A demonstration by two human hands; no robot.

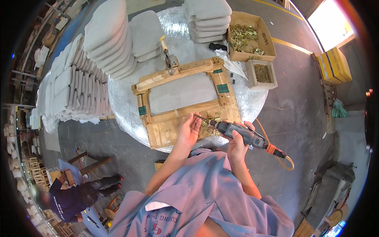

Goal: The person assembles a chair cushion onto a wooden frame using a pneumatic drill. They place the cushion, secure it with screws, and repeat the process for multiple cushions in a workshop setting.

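Note:
My right hand (238,143) grips a dark air screwdriver (246,135) with an orange collar at its rear, the bit pointing left. The fingers of my left hand (190,128) are pinched together at the bit's tip; any small part between them is too small to make out. Both hands are over the near edge of a wooden jig (164,134). Loose brass-coloured fittings (215,119) lie on the jig beside the tool. A grey seat pad (183,94) lies inside the jig's frame. At the far rail stands a toggle clamp (169,63) with a yellow handle tip.
Stacked grey pads (108,39) stand left and beyond the jig on the plastic-wrapped round table (126,114). Right of it are a cardboard box (252,37) of brass fittings and a smaller box (261,74) of screws. An air hose (262,128) trails right. A co-worker (75,195) is at lower left.

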